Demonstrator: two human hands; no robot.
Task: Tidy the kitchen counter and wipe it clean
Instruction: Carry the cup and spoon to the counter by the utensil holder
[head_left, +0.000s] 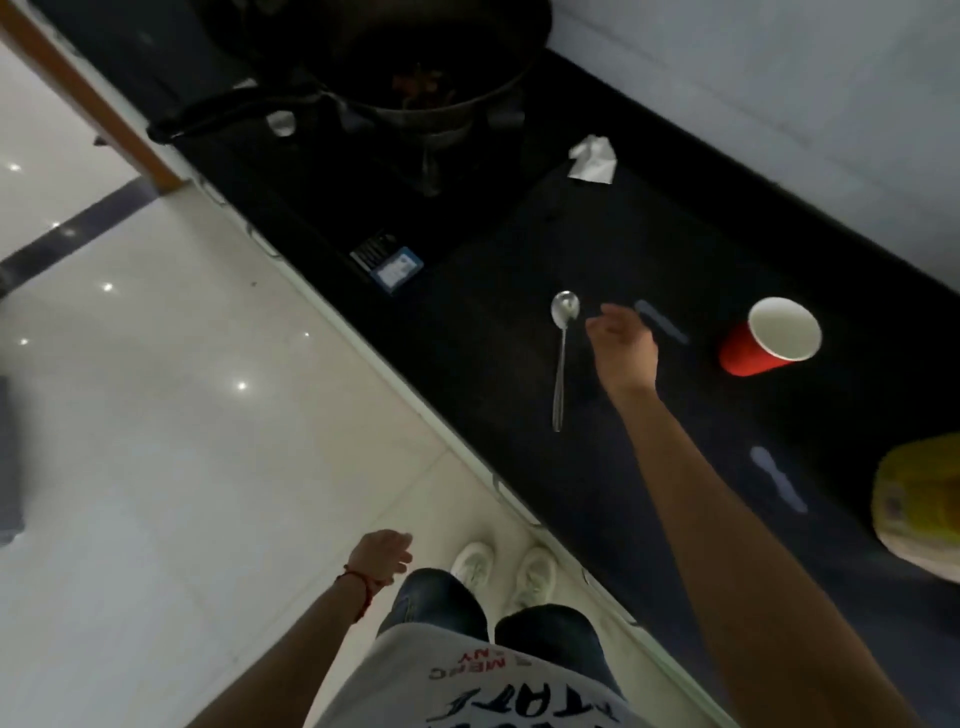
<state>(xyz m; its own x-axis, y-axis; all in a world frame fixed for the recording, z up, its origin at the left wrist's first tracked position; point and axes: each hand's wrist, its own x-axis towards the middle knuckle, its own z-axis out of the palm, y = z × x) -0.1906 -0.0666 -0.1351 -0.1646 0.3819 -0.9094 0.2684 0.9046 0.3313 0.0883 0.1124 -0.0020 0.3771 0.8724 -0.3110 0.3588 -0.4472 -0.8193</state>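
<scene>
Right hand (621, 345) out over the dark table (597, 249), fingers loosely spread and holding nothing, hovering between the spoon (562, 348) and a bluish smear (662, 321). Whether the fingertips touch the surface, cannot tell. Spoon lying flat just to the left of that hand, bowl pointing away toward the wall, handle running back toward the table's front edge. Smear partly hidden behind the hand on its far right side.

Further right, red cup (766, 340) tipped over on its side, white inside facing up and toward the camera, well apart from the spoon. Nearer along the table, a second pale smear (777, 478), and past that at the frame's right edge a yellow bag (919, 506), blurred, partly cut off.

Beyond the hand toward the stove, crumpled white tissue (594, 159) lying on the table just beside the cooktop. Dark wok (415, 67) sitting on the burner, something brownish inside, long black handle sticking out to the left. Small blue-and-white label (397, 267) at the cooktop's near corner.

Left hand (382, 556) hanging low at the side over the pale tiled floor (156, 415), fingers relaxed, empty, red string (358, 584) round the wrist. White shoes (504, 571) down below by the table's front edge.
</scene>
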